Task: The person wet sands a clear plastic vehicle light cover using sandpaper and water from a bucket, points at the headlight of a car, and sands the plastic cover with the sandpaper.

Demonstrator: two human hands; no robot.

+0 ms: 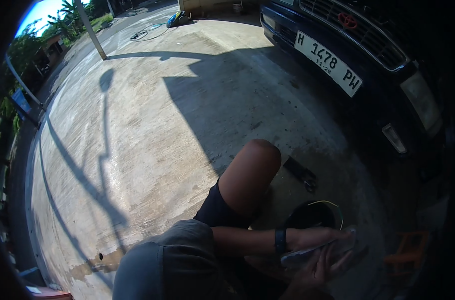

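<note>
My left hand (pixel 315 238), with a dark watch (pixel 280 241) at the wrist, reaches across at the lower right. It closes on a pale, see-through thing, perhaps plastic (pixel 298 257); deep shade hides its exact kind. Just below, my right hand (pixel 323 266) lies against the same thing with its fingers stretched out and somewhat apart. Right behind the hands stands a round black container (pixel 311 215). A thin yellow-green strand (pixel 332 203) curves over its edge.
A black object (pixel 298 169) with a dark looped tool (pixel 310 185) lies on the concrete ground (pixel 152 125). The dark car's bumper (pixel 287 42) is ahead on the right. An orange stool-like thing (pixel 408 254) stands right of my hands. A blue-yellow machine (pixel 177 19) with a hose sits far back.
</note>
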